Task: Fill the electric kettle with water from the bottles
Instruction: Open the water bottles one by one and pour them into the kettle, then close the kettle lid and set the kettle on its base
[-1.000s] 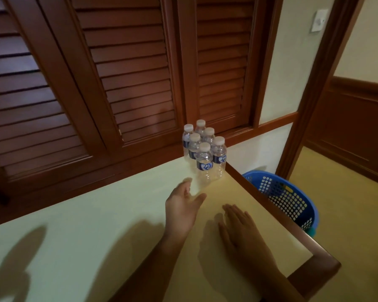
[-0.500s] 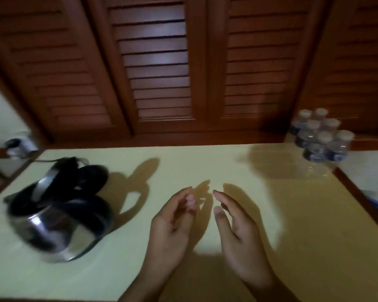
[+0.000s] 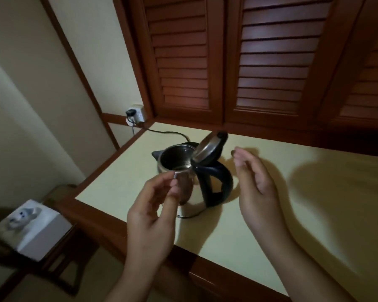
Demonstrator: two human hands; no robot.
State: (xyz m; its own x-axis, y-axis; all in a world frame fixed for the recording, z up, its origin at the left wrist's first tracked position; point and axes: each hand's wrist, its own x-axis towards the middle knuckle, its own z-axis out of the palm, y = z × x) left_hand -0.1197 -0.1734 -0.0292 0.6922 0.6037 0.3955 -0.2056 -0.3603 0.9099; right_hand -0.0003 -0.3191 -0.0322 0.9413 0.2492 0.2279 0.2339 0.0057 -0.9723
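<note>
- Neither hand grips anything: left hand [image 3: 150, 216] hovers in front of the kettle, fingers loosely curled, thumb and forefinger near the rim. Contact with the rim can't be confirmed, it looks like overlap from this angle. Right hand [image 3: 256, 188] is open, palm inward, just beside the handle, apart from it.
- Table [image 3: 303, 214]: pale yellow top, wood edging, pushed against louvered shutters [image 3: 249, 62]. It puts the kettle within reach of the wall power.
- Electric kettle [image 3: 190, 182]: steel body, upright near the table's left corner, spout toward the wall. My read: parked there because the cord is short.
- Lid [image 3: 210, 149]: hinged up and open, leaning back over the black handle [image 3: 216, 184]. The mouth is clear for pouring, and the inside looks dry as far as I can tell.
- Cord [image 3: 166, 132]: runs from behind the kettle to the socket [image 3: 135, 112] at the corner, plugged in.
- Bottles: none in this view.
- Judgement: kettle prepped, no water in yet. With both hands free, fetching a bottle is next.
</note>
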